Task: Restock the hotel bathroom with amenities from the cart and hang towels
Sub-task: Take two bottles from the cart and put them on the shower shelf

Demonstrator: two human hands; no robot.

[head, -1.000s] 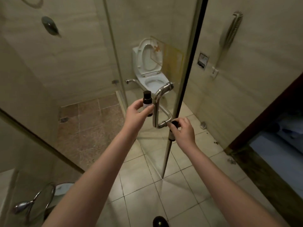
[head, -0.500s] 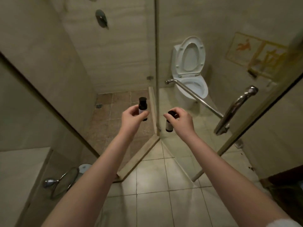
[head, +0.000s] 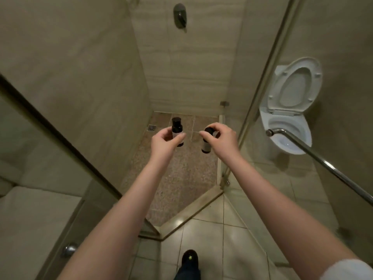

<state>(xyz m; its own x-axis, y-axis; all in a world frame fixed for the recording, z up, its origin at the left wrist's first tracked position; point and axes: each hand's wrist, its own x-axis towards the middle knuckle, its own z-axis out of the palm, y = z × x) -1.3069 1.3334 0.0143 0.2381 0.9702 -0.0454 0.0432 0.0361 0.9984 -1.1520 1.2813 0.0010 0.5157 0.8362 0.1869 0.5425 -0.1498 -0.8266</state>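
The left small dark bottle (head: 177, 128) and the right small dark bottle (head: 205, 146) look like smooth plastic with matt pale labels. The long silver metal rail (head: 323, 161) is polished, the white toilet bowl (head: 286, 128) glossy, and the brown speckled shower floor (head: 181, 178) grainy and matt.

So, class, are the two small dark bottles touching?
Apart. Head view shows brown shower floor between the left dark bottle and the right dark bottle.

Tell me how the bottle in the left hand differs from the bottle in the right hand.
The left bottle stands upright; the right bottle hangs tilted. The left hand grips its bottle round the body, cap free; the right hand pinches its bottle by the cap. Both are small, dark, with pale labels.
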